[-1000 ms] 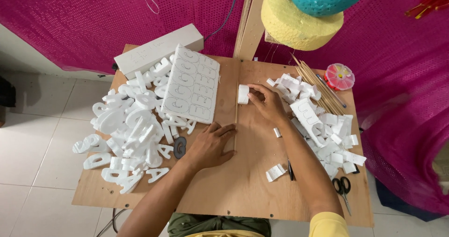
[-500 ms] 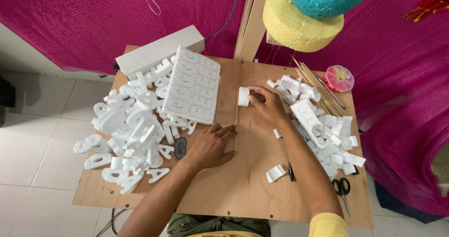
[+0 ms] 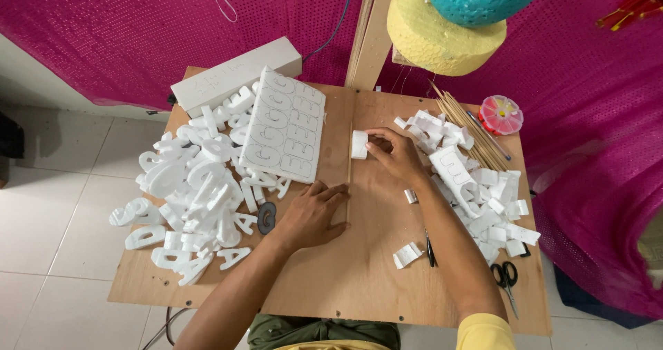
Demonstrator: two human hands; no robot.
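Now I have the right hand (image 3: 399, 158) pinching a small foam piece (image 3: 359, 145) at upper centre of the board (image 3: 359, 281); left hand (image 3: 311, 215) rests flat, fingers spread, holding nothing. Looks like trimming; next needs steady grip.

Small white foam block (image 3: 359, 144), upright on table

A craft workshop, seen from above: a plywood counter (image 3: 359, 281) on a white tiled floor (image 3: 48, 212) is heaped with cut white foam letters (image 3: 193, 191), a foam sheet (image 3: 284, 125) marked with letter outlines, and offcuts (image 3: 483, 191). Scissors (image 3: 507, 281), a craft knife (image 3: 429, 248) and wooden skewers (image 3: 469, 129) lie nearby. Magenta sequinned fabric (image 3: 587, 115) drapes behind, with yellow and teal foam rounds (image 3: 449, 18) overhead.
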